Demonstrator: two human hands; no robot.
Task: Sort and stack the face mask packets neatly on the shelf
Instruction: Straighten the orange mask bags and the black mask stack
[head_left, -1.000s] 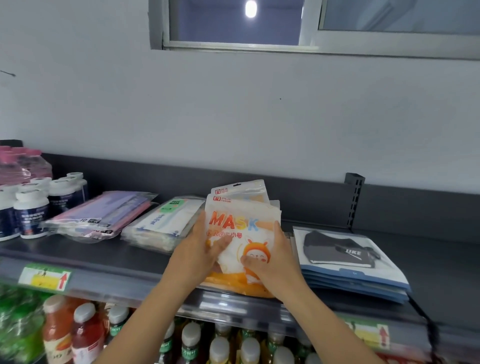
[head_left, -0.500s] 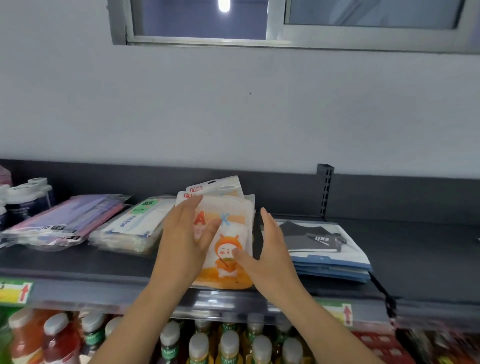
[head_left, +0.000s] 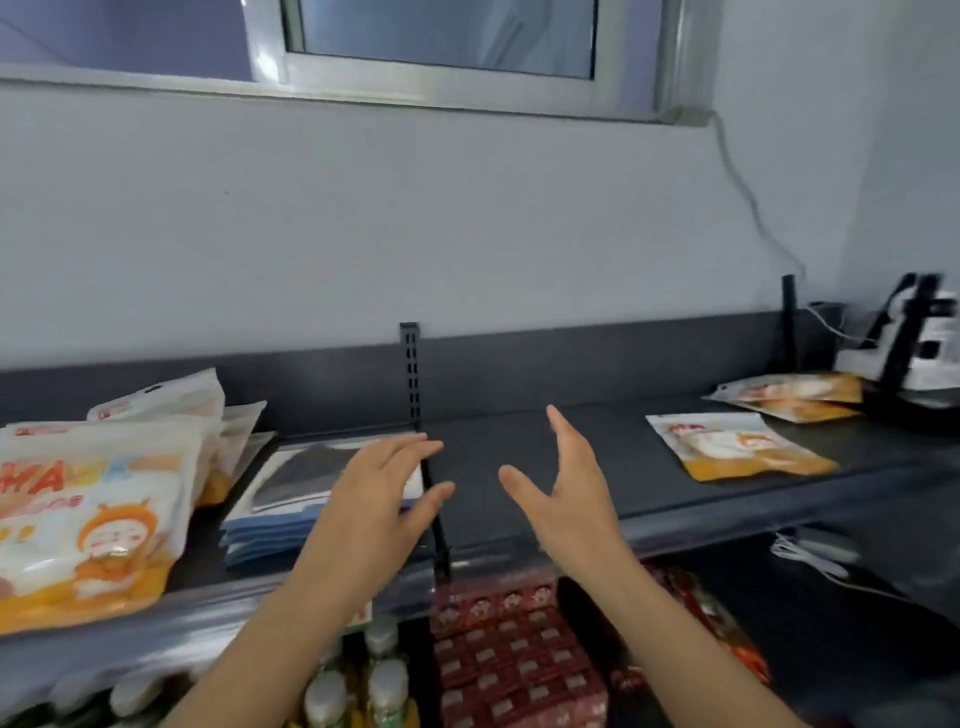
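Now both hands are empty and held above the dark shelf, palms turned toward each other. The left hand has its grip spread and hovers over the stack of blue packets. The right hand also has its fingers spread, over a bare part of the shelf. At far left stands the orange "MASK" packet pile. One loose orange packet lies flat to the right, and two more packets lie behind it.
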